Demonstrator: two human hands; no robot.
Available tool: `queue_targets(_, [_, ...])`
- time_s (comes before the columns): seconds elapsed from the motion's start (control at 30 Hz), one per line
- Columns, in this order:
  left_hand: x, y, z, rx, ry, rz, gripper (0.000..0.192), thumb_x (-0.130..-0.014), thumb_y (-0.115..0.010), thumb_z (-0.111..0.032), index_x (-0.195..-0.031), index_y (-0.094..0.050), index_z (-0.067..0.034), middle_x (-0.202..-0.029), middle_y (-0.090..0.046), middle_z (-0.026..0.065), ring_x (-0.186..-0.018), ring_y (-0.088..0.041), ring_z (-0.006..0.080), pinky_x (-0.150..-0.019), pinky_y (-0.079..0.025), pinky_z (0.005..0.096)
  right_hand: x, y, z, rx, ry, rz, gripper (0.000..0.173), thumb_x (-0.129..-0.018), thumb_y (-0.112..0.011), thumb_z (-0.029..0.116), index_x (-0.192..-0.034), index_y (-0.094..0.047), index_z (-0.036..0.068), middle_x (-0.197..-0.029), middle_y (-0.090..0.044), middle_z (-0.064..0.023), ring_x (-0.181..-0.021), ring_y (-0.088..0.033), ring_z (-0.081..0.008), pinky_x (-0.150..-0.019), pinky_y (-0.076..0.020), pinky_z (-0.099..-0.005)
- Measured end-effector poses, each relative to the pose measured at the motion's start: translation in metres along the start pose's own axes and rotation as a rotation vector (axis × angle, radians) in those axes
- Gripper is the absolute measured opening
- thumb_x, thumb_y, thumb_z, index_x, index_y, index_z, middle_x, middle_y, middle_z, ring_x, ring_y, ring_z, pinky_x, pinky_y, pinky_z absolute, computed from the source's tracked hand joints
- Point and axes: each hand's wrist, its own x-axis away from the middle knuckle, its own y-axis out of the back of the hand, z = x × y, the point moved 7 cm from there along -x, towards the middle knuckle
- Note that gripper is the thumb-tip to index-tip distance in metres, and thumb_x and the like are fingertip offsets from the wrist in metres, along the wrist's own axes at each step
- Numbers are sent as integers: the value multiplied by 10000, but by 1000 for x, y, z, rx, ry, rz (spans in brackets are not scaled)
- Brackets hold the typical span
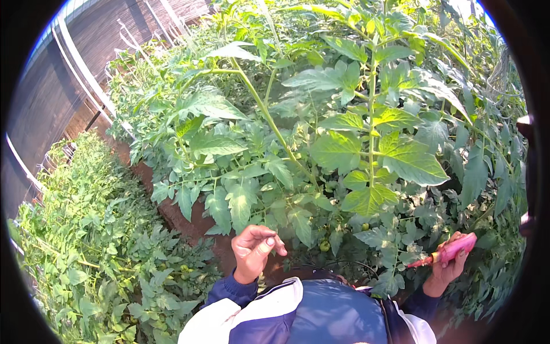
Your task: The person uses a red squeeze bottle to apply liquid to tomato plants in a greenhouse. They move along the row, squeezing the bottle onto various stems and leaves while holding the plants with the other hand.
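Note:
My left hand [253, 251] is raised in front of my body at the lower middle, fingers loosely curled and no object visible in it. Just beyond it hang the leaflets of a tomato plant [240, 204]. At the lower right my right hand [449, 266] grips a pink squeeze bottle [457, 248] with a yellow collar and a narrow red tip. The tip points left, close to tomato leaves [389, 241]. Between my hands, low in the foliage, a small green tomato [324, 246] shows. A tall sunlit tomato stem [372, 107] rises ahead of me.
Another row of tomato plants [86, 241] grows on the left, across a narrow strip of bare soil [184, 219]. White poles [81, 64] and a dark sheet wall [43, 107] stand at the upper left. Pale strings [502, 77] hang at the right.

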Motion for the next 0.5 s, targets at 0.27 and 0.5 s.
queue_targets(0.27, [-4, 80, -79, 39, -396, -175, 100, -927, -603, -18, -1006, -558, 25, -802, -645, 161, -584, -628, 252, -515, -554, 384, 13, -9, -34, 49, -14, 17, 496, -947, -638, 156, -1356, -391, 24, -1170, -570, -149, -533, -482, -99, -494, -432, -215])
queue_targets(0.5, [-13, 249, -138, -223, -916, -281, 174, -927, -517, 11, -1101, -521, 22, -747, -585, 120, -538, -557, 197, -477, -521, 321, 48, -103, -85, 245, 76, 16, 431, -967, -607, 177, -1279, -378, -13, -1111, -483, -125, -547, -459, -110, -482, -424, -228])
